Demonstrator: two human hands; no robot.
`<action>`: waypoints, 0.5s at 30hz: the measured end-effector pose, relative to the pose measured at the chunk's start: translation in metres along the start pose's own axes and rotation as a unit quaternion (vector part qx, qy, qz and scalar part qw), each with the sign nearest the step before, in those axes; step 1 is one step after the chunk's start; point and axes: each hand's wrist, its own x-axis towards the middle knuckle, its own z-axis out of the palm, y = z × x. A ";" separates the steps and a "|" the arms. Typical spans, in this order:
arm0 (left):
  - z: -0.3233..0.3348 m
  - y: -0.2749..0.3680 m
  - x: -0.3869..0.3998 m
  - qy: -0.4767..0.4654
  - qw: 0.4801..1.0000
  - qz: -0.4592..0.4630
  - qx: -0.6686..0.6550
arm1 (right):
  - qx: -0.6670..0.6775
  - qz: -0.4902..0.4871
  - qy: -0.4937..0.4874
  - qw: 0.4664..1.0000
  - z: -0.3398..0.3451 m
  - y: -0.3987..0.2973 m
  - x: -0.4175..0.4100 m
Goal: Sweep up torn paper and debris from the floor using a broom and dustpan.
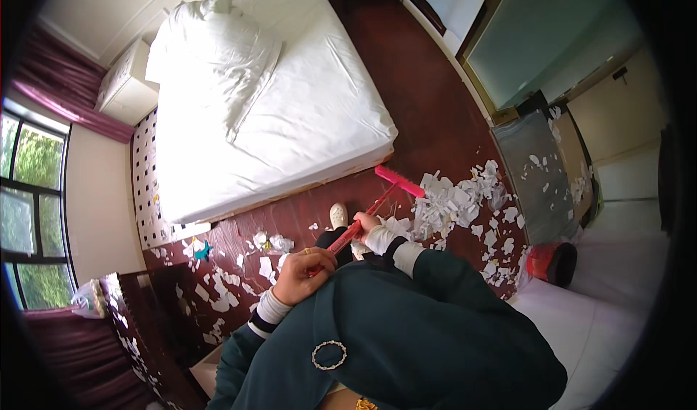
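Both of my hands are on the red handle of a broom [384, 198]. My left hand [305, 273] grips it near its top end, close to my body. Farther down the handle, my right hand [368, 228] is closed around it. The broom's bright pink head [399, 180] is at floor level near the bed's corner, beside a heap of torn white paper [457, 203]. More paper scraps [220, 295] lie scattered over the dark red floor to the left. A white shoe [338, 215] of mine shows just beyond my hands.
A bed with a white sheet [305, 116] and a bunched quilt [218, 56] stands ahead. On the right are a frosted glass panel [544, 45], a grey paper-strewn strip [536, 176] and a red container [550, 263]. A teal object [203, 250] lies left, near a dark cabinet [163, 301].
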 end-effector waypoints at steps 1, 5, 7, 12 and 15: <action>-0.003 0.000 0.011 -0.009 1.000 -0.006 -0.004 | 0.006 -0.007 0.001 1.000 0.000 -0.006 0.004; -0.025 -0.008 0.056 -0.032 0.999 0.017 -0.013 | 0.012 -0.036 0.026 0.999 0.019 -0.034 0.020; -0.040 -0.014 0.080 -0.038 0.998 0.042 -0.028 | 0.024 -0.031 -0.008 0.999 0.008 -0.049 0.048; -0.069 -0.025 0.125 -0.079 0.994 0.056 -0.047 | 0.042 -0.067 -0.011 0.997 -0.024 -0.075 0.114; -0.085 -0.039 0.145 -0.087 0.991 0.051 -0.083 | 0.051 -0.116 0.001 0.992 -0.021 -0.081 0.131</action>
